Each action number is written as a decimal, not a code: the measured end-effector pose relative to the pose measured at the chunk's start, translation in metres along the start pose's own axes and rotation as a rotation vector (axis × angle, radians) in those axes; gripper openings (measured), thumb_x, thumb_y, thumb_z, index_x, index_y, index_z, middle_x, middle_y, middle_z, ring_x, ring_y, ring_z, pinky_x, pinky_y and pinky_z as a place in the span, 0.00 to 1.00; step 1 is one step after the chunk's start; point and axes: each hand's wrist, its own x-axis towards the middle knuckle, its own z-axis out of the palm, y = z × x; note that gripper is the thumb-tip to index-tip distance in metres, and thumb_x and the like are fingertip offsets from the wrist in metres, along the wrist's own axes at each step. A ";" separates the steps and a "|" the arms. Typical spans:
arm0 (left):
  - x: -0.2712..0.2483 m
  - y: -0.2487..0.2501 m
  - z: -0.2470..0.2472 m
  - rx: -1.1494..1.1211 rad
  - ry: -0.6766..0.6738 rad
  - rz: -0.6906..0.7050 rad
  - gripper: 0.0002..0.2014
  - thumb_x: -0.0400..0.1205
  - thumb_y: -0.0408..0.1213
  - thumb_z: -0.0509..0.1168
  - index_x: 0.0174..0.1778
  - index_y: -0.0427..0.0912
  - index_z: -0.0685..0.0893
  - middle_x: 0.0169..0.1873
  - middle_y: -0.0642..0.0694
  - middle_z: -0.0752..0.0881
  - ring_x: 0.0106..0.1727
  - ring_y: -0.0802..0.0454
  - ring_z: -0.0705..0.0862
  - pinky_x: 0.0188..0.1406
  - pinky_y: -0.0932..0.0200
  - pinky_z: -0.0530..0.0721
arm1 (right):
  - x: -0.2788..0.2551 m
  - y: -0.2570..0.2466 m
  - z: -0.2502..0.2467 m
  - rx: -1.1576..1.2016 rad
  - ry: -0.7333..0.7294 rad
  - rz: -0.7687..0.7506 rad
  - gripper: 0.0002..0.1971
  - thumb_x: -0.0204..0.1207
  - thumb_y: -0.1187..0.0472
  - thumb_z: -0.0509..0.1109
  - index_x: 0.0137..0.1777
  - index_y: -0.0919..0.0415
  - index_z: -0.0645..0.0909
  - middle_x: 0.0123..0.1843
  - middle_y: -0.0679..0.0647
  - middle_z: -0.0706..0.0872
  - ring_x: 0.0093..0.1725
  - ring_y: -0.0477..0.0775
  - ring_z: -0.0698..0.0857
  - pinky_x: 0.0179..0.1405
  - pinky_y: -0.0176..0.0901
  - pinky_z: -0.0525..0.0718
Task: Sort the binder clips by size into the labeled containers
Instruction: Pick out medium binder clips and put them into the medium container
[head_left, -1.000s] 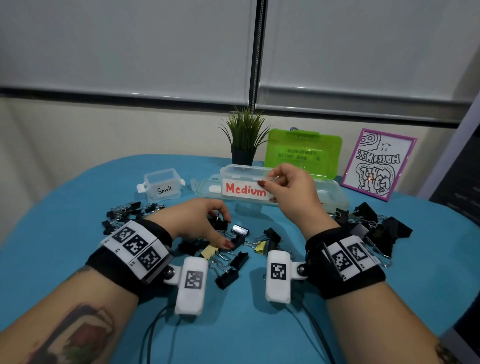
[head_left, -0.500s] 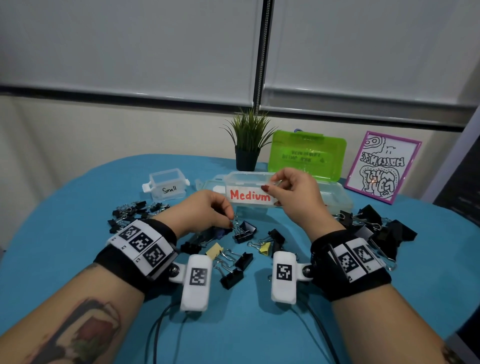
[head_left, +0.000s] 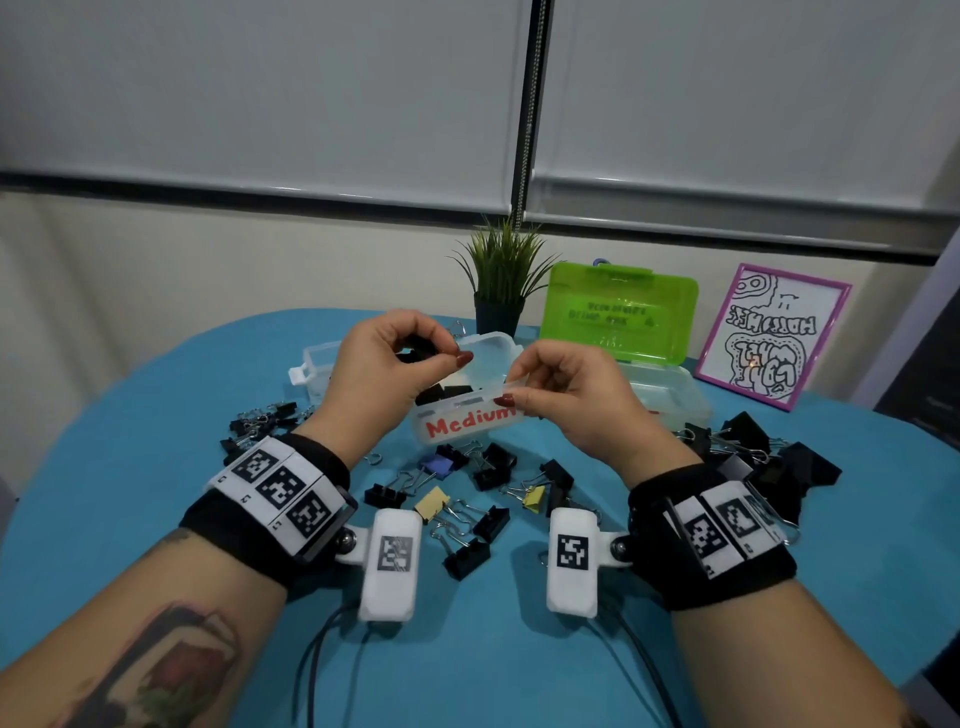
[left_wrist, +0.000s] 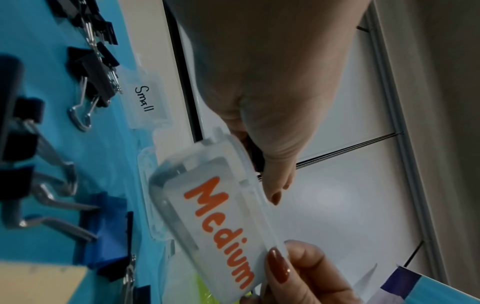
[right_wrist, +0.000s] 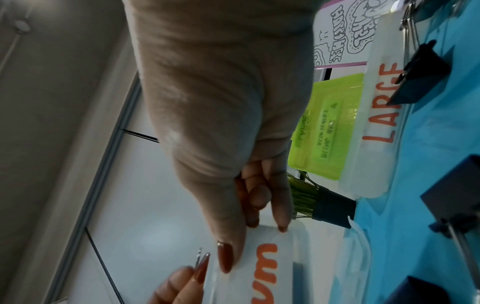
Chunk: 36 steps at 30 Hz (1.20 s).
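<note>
Between the two sets of fingers, the Medium container (head_left: 467, 415) now sits raised and tilted off the desk (head_left: 156, 467), pinched at its rim by the right hand (head_left: 566, 400). The left hand (head_left: 395, 374) has come up, fingers pinching a black binder clip (head_left: 415, 345) over the opening, so a drop looks imminent.

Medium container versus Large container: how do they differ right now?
The Medium container is lifted and tilted, pinched at its rim by the right hand; the Large container rests on the blue table. Medium's body is smaller, and Large has a green lid standing open. Both are translucent with orange lettering.
</note>
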 end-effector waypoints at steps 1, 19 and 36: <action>0.000 -0.001 0.000 0.026 -0.001 0.019 0.08 0.72 0.32 0.81 0.39 0.37 0.88 0.40 0.39 0.90 0.38 0.54 0.85 0.41 0.59 0.88 | 0.000 -0.002 0.001 0.009 -0.017 -0.009 0.07 0.70 0.68 0.82 0.41 0.58 0.86 0.32 0.61 0.83 0.33 0.53 0.80 0.39 0.61 0.86; -0.001 -0.007 0.000 -0.069 -0.226 -0.383 0.39 0.56 0.52 0.84 0.62 0.46 0.81 0.60 0.44 0.85 0.45 0.47 0.93 0.44 0.49 0.91 | -0.004 -0.011 -0.006 0.245 -0.012 0.174 0.07 0.74 0.74 0.75 0.48 0.68 0.81 0.43 0.72 0.82 0.42 0.64 0.82 0.32 0.37 0.88; 0.000 -0.007 0.001 0.063 -0.099 -0.321 0.29 0.61 0.56 0.84 0.53 0.48 0.85 0.56 0.51 0.87 0.49 0.47 0.91 0.43 0.46 0.90 | -0.018 -0.012 -0.015 -0.414 -0.606 0.740 0.38 0.47 0.60 0.93 0.57 0.41 0.82 0.56 0.59 0.85 0.49 0.67 0.92 0.45 0.59 0.93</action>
